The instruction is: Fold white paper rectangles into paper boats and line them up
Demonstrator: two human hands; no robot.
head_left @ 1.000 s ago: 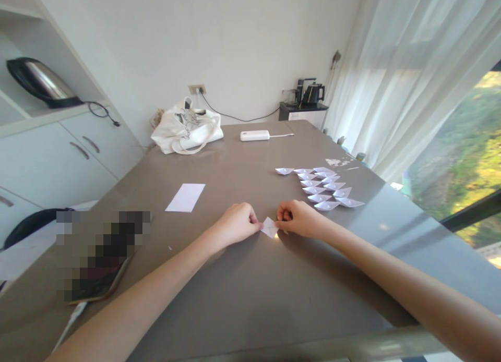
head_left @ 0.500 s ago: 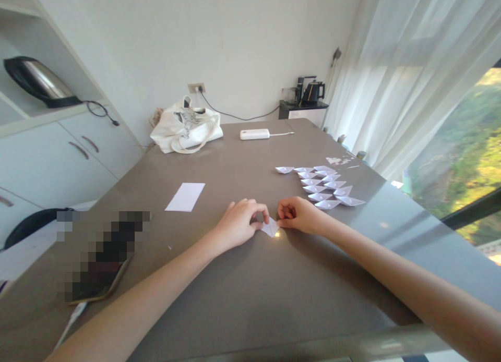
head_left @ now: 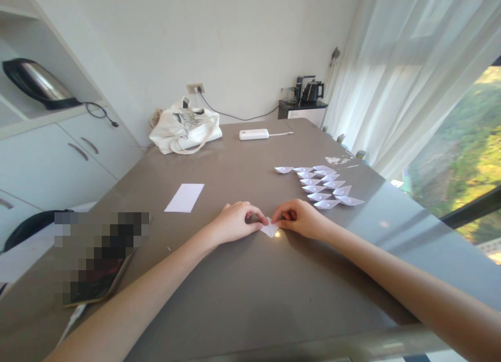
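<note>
Bench [head_left: 235, 299], wide and grey-brown, spreads under everything, with the folded paper [head_left: 269, 229] in front of the wearer, between the fingertips of both hands. Two bare forearms come in from the lower corners and slant inward, nearly meeting at that paper. At the far left of the bench slumps a white bag [head_left: 186, 127]; nearer, on the left, lies a blurred-out dark device [head_left: 105, 268] with a white cable at its near end. The left hand [head_left: 238, 222] is low over the bench, knuckles up, its thumb and forefinger curved into a ring and gripping the paper's left side. The right hand [head_left: 299, 218] mirrors it — thumb and forefinger closed on the right side, other fingers curled in. A blank white sheet [head_left: 184, 197] lies flat, well apart on the left, and a white oblong device [head_left: 253, 135] sits farther back. Smallest are the white paper boats [head_left: 321, 197], clustered beyond the right hand — one a little apart at the cluster's left end.
</note>
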